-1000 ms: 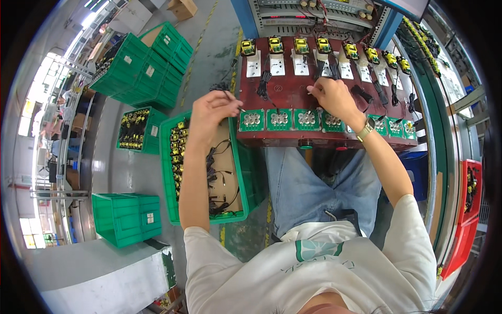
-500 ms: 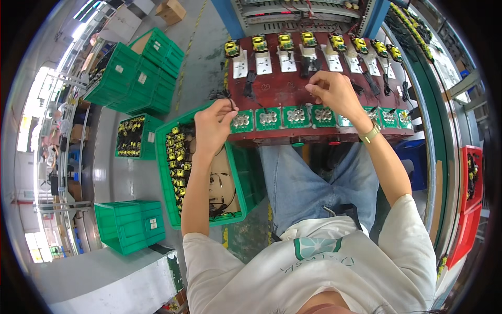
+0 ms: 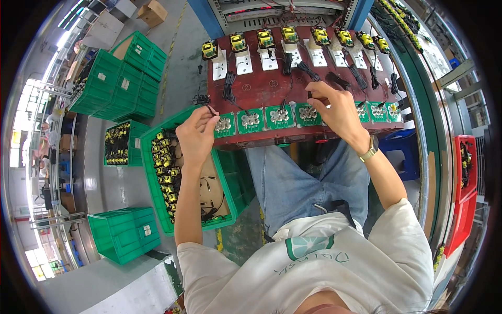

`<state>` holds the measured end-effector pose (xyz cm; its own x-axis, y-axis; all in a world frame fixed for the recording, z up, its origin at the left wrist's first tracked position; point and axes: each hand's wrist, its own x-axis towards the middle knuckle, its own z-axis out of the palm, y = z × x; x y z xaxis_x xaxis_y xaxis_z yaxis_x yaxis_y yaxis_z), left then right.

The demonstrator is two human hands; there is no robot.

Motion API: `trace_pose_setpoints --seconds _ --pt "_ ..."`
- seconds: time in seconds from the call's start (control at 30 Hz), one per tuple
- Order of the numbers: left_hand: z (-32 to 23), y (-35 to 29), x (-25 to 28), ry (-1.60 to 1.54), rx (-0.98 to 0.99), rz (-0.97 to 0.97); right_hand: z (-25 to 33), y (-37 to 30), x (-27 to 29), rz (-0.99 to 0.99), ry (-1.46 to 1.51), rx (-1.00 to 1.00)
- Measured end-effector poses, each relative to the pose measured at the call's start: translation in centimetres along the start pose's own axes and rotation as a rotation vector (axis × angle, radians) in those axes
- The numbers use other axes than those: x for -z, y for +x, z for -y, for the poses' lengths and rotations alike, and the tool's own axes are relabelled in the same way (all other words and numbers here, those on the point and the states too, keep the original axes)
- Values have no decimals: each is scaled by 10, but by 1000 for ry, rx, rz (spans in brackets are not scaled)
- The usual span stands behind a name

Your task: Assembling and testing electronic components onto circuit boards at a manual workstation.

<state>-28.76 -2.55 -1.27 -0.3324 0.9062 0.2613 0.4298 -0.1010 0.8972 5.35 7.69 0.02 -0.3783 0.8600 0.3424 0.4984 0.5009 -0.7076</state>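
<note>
My left hand is closed in a pinch at the left end of the dark red bench, with a thin black cable between its fingertips. Just beside it is the first green circuit board with round silver contacts. My right hand hovers above the middle boards, thumb and fingers pinching a small black cable end. Below those fingertips lies another green board, partly covered by the hand. Bundled black cables hang from yellow-and-black power boards along the bench's far side.
White blocks line the bench. A green bin at left holds several yellow power boards and cardboard. More green crates stand on the floor farther left. A blue stool and red bins are at right. A metal rack rises behind.
The whole view has shifted, so the bench sits farther left in the picture. My right hand has moved rightward and nearer along the boards; my left hand keeps its pinch by the first board.
</note>
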Motion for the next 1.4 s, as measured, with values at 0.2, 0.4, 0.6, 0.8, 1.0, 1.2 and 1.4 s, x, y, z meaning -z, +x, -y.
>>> trace_pose_setpoints --seconds 0.2,0.4,0.6,0.8,1.0,1.2,1.4 --pt "0 -1 -1 9 -4 -3 -8 -11 -10 -47 -97 226" --pt "2 0 1 69 -23 0 -7 -15 -10 -52 -229 319" --pt "11 3 2 221 -156 54 -6 -7 -8 65 -408 340" --pt "6 0 -2 264 -211 16 -8 -3 -7 100 -534 383" --pt "-31 -27 -52 588 -424 -638 -7 -25 10 5 -411 277" --pt "-82 -10 -124 704 -238 121 27 -105 24 -128 69 15" --pt "-57 61 -143 647 46 581 26 -199 11 218 426 -409"
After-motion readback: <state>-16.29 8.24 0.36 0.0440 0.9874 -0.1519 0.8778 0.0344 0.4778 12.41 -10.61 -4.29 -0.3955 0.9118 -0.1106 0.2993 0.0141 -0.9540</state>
